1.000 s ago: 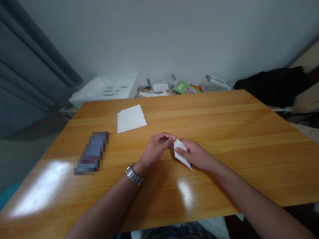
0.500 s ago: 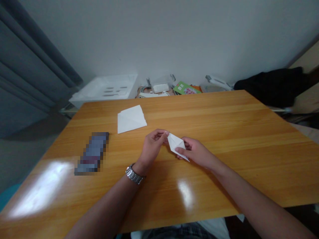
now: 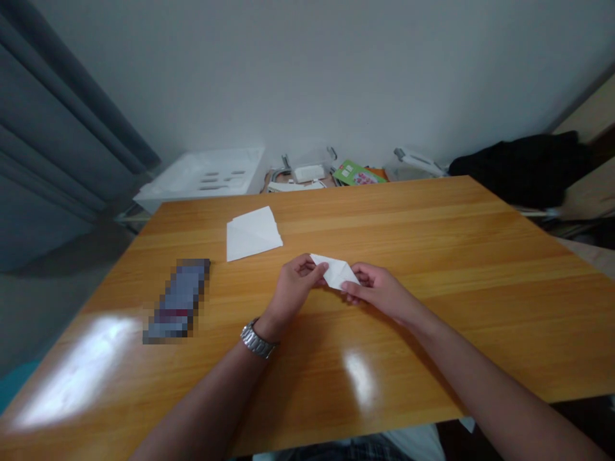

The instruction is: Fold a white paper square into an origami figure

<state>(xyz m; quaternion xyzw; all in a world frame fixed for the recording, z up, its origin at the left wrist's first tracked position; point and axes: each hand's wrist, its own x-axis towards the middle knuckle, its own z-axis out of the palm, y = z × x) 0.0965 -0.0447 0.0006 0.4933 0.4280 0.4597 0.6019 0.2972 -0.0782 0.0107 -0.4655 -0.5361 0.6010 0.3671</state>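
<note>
Between my hands is a small piece of folded white paper (image 3: 339,273), held a little above the wooden table, with pointed corners and crease lines showing. My left hand (image 3: 298,282) pinches its left end, thumb on top and fingers curled beneath. On the right end, my right hand (image 3: 372,289) grips the paper between thumb and fingers. Some fingertips are hidden behind the paper. A silver watch (image 3: 258,338) circles my left wrist. Beyond my left hand lie flat white paper sheets (image 3: 254,234), slightly offset at the edges.
A blurred dark phone-like object (image 3: 179,301) lies on the left of the wooden table (image 3: 432,243). Behind the far edge are a white foam tray (image 3: 202,173), a green booklet (image 3: 359,173) and assorted small items. Black cloth (image 3: 523,168) sits at the far right.
The folded paper has turned between my hands and now lies more level, its left corner further left. My left thumb has shifted onto its face; the right hand has barely moved.
</note>
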